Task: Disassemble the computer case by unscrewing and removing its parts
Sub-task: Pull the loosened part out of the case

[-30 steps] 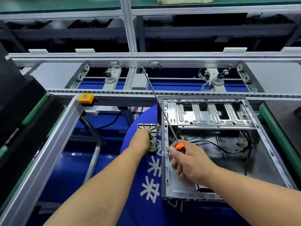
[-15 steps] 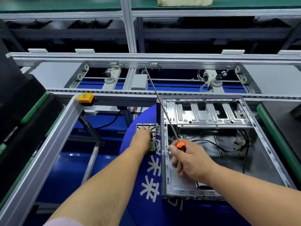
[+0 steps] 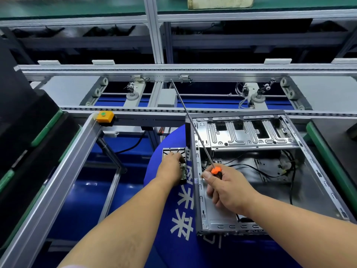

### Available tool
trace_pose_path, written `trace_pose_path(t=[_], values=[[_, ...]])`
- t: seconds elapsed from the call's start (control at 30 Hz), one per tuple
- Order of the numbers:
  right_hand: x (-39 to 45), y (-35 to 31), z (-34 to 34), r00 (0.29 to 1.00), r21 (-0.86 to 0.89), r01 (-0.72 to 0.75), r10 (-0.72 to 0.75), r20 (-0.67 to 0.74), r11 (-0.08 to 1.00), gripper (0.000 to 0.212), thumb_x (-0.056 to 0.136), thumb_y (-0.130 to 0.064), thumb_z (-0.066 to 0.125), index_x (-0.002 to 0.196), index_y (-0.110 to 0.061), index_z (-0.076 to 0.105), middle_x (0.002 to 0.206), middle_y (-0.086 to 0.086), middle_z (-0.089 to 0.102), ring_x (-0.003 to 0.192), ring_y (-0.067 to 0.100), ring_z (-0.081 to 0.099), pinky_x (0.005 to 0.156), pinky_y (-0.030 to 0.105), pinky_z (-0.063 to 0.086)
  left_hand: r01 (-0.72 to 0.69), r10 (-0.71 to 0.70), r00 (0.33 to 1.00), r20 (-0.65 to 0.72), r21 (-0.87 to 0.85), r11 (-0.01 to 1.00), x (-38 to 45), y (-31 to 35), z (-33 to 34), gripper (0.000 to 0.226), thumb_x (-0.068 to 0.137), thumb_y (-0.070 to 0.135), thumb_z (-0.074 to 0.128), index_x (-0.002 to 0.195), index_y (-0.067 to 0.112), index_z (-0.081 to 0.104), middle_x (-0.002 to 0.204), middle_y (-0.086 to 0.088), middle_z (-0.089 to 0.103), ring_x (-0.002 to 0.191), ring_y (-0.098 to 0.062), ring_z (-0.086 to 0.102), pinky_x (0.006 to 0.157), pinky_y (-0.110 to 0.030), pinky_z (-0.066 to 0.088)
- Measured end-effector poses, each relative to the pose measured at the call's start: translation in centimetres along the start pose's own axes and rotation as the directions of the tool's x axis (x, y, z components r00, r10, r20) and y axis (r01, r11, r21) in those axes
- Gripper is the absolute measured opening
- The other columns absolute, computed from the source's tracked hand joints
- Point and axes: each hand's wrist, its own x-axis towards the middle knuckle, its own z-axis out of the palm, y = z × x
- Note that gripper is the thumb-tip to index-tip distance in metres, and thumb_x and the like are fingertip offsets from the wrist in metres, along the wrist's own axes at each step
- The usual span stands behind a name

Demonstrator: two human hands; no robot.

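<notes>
I'm setting removed drive beside case, left hand gripping it | right hand gripping screwdriver | drive cage, cables remaining.

Light: I see bright, even overhead light.
Glare: mild on the metal.
Edges: wide-angle bending.
Focus: slightly soft throughout.

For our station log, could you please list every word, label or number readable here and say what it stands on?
"未来": white characters on the blue mat, beside the computer case.
Characters above and below them: partly hidden by the case, unreadable.
Print on the cardboard box: too blurred.
Screwdriver: nothing legible.
</notes>
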Motion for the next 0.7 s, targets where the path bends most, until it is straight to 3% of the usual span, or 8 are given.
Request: trace_pose_path(t=[0.1,0.23,0.3,0.4,0.5,0.6,0.7], values=[[0.0,0.0,0.0,1.0,-0.022,0.015,-0.015,-0.005,1.0,0.021,0.103,-0.036,0.058,0.086,-0.028,0.064,0.076,0.021,0.067,0.055,0.024,0.062,0.052,0.034,0.055,0.04,-0.038,0.999,0.021,-0.139,0.99,-0.2,0.1,-0.3,0.046,0.091,-0.006,0.054,0.121,0.027,0.066,0.125,0.007,0.058,0.106,-0.02,0.06,0.079,-0.036,0.053],[0.0,0.1,0.1,1.0,-0.025,0.029,-0.029,-0.006,0.999,0.021,0.103,-0.037,0.057,0.085,-0.029,0.064,0.076,0.02,0.068,0.056,0.023,0.062,0.054,0.035,0.055,0.103,-0.102,0.995,0.02,-0.288,0.952,-0.4,0.1,-0.9,0.059,0.087,-0.011,0.048,0.104,0.043,0.062,0.113,0.013,0.063,0.095,-0.014,0.064,0.075,-0.036,0.059],[0.1,0.1,0.0,1.0,-0.021,0.027,-0.027,-0.001,0.999,0.021,0.103,-0.037,0.057,0.085,-0.029,0.064,0.077,0.021,0.068,0.056,0.023,0.062,0.055,0.035,0.055,0.143,-0.159,0.987,-0.004,-0.422,0.895,-0.7,-0.2,-1.2,0.06,0.086,-0.013,0.043,0.1,0.042,0.063,0.112,0.013,0.066,0.095,-0.011,0.064,0.065,-0.025,0.057],[0.2,0.2,0.0,1.0,-0.04,0.028,-0.028,0.005,0.999,0.021,0.103,-0.04,0.058,0.085,-0.03,0.064,0.079,0.023,0.067,0.057,0.023,0.063,0.055,0.036,0.057,0.181,-0.276,0.96,-0.044,-0.657,0.732,-1.3,-0.4,-1.7,0.056,0.088,-0.013,0.04,0.1,0.034,0.069,0.116,0.006,0.071,0.1,-0.008,0.066,0.058,-0.012,0.05],[0.4,0.4,0.0,1.0,-0.058,0.021,-0.021,0.003,0.998,0.021,0.102,-0.043,0.058,0.085,-0.032,0.064,0.079,0.022,0.068,0.058,0.023,0.065,0.057,0.036,0.059,0.2,-0.372,0.928,0.017,-0.865,0.46,-1.9,-0.3,-2.0,0.043,0.101,-0.006,0.04,0.105,0.019,0.076,0.114,-0.003,0.076,0.102,-0.017,0.072,0.068,-0.02,0.056],[0.4,0.6,-0.1,1.0,-0.08,0.02,-0.02,0.005,0.997,0.021,0.101,-0.045,0.057,0.086,-0.033,0.064,0.079,0.02,0.069,0.059,0.023,0.066,0.057,0.036,0.059,0.145,-0.376,0.924,0.065,-0.971,0.189,-2.6,0.0,-2.7,0.037,0.109,0.001,0.038,0.11,0.007,0.075,0.11,-0.01,0.08,0.104,-0.021,0.077,0.082,-0.027,0.061],[0.4,0.6,0.0,1.0,-0.078,0.017,-0.017,0.004,0.997,0.021,0.1,-0.045,0.057,0.087,-0.031,0.064,0.078,0.021,0.069,0.058,0.023,0.065,0.056,0.034,0.058,0.119,-0.368,0.927,0.077,-0.988,0.094,-3.0,0.3,-3.3,0.033,0.111,0.006,0.04,0.112,0.002,0.073,0.107,-0.013,0.08,0.102,-0.025,0.078,0.086,-0.033,0.064]])
